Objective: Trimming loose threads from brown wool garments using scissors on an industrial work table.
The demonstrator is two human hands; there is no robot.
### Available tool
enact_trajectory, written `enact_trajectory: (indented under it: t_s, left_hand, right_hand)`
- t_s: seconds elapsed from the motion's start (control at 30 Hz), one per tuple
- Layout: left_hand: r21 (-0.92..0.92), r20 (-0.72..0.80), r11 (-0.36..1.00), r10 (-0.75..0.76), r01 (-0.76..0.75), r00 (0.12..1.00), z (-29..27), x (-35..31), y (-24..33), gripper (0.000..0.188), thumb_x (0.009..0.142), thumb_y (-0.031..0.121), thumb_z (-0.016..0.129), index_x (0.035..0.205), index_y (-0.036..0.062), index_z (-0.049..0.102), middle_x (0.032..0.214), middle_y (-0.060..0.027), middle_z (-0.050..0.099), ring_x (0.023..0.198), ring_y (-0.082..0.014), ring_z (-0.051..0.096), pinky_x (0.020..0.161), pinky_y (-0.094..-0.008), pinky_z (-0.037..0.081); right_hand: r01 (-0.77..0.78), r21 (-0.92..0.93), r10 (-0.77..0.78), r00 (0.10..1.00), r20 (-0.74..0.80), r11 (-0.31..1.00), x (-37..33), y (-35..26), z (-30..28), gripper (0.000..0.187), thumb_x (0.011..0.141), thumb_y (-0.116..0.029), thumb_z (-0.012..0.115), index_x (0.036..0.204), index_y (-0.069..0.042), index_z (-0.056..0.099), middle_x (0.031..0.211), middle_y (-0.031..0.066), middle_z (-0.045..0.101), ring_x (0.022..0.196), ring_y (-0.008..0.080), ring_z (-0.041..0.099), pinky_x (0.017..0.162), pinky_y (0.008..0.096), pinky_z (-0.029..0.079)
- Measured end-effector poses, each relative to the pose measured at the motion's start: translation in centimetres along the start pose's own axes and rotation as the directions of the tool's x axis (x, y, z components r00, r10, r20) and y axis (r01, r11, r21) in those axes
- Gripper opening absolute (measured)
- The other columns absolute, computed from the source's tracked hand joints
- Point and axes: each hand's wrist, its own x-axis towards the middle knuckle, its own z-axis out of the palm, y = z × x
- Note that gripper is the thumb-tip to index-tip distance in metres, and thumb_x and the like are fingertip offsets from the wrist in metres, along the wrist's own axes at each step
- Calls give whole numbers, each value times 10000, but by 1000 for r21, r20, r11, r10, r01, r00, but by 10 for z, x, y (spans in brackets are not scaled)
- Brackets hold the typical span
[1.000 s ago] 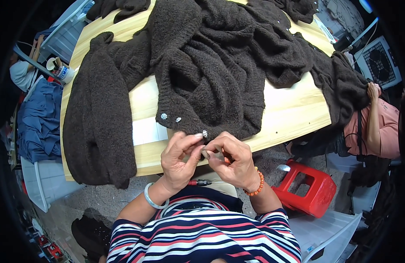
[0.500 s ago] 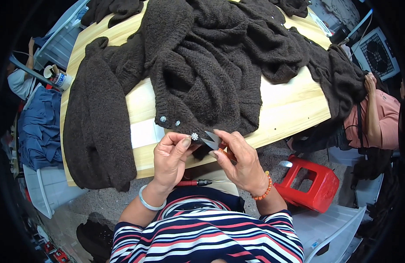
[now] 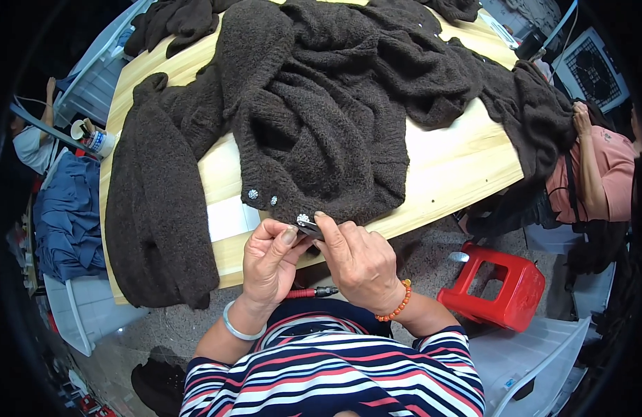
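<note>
A dark brown knitted cardigan (image 3: 335, 132) lies bunched over the table, its near edge drawn toward me. Along that edge sit round sparkly buttons: one at the left (image 3: 253, 194), a smaller-looking one beside it (image 3: 274, 200), and another button (image 3: 303, 219) at my fingertips. My left hand (image 3: 267, 260) is closed, pinching the knit just below this last button. My right hand (image 3: 359, 264) is closed around thread snips (image 3: 312, 230), whose blades reach in against the button's lower side. The fingers cover the snips' handle, and any thread there is too small to see.
The wooden table (image 3: 467, 163) carries more brown knitwear, including a long piece (image 3: 154, 201) on the left. A red stool (image 3: 508, 292) stands on the floor at right. At the far right a person in pink (image 3: 609, 167) handles brown knit. Blue cloth (image 3: 71, 215) fills a bin at left.
My right hand has moved left with the snips, bringing their blades from spread apart beside the button to against it. The left hand keeps its pinch; the whole view has shifted slightly.
</note>
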Motion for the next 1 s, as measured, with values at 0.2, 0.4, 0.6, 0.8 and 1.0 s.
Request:
enact_trajectory:
  t_s: [0.2,0.4,0.6,0.8,1.0]
  left_hand:
    - [-10,-19,1000,9,-9,1000,6,3,0,51,958,52,579,1000,62,606,1030,-129,686,1011,-218,664,968,-404,527]
    - [-60,-3,998,-19,19,1000,3,3,-2,50,951,53,591,995,61,615,1031,-116,689,1013,-205,663,951,-386,535]
    - [11,-14,1000,2,-2,1000,-1,1,-3,61,938,30,605,993,54,616,1010,-89,683,972,-170,660,936,-351,536]
    - [49,-11,998,36,-36,999,-1,3,-3,66,936,28,608,999,45,617,999,-73,678,961,-157,654,952,-354,528]
    - [41,-24,999,11,-10,1000,-1,7,-4,64,939,32,603,1001,42,618,1004,-77,676,971,-165,652,985,-385,514]
  right_hand:
    - [3,-46,-2,1000,18,999,0,3,-7,474,810,-118,704,1246,11,572,718,49,512,559,171,519,483,305,385]
    - [32,-53,-31,999,16,998,-2,2,0,445,824,-111,684,1238,14,579,704,39,493,559,163,516,477,304,375]
    - [56,-70,-56,998,2,996,5,2,0,447,829,-118,664,1248,14,580,698,33,481,551,156,494,470,300,351]
    - [58,-67,-60,998,-23,996,6,5,4,444,828,-115,663,1247,11,586,698,34,480,545,158,481,469,302,342]
    - [67,-72,-71,996,-47,995,9,12,9,442,831,-102,660,1257,-4,592,693,30,477,543,152,475,470,298,332]
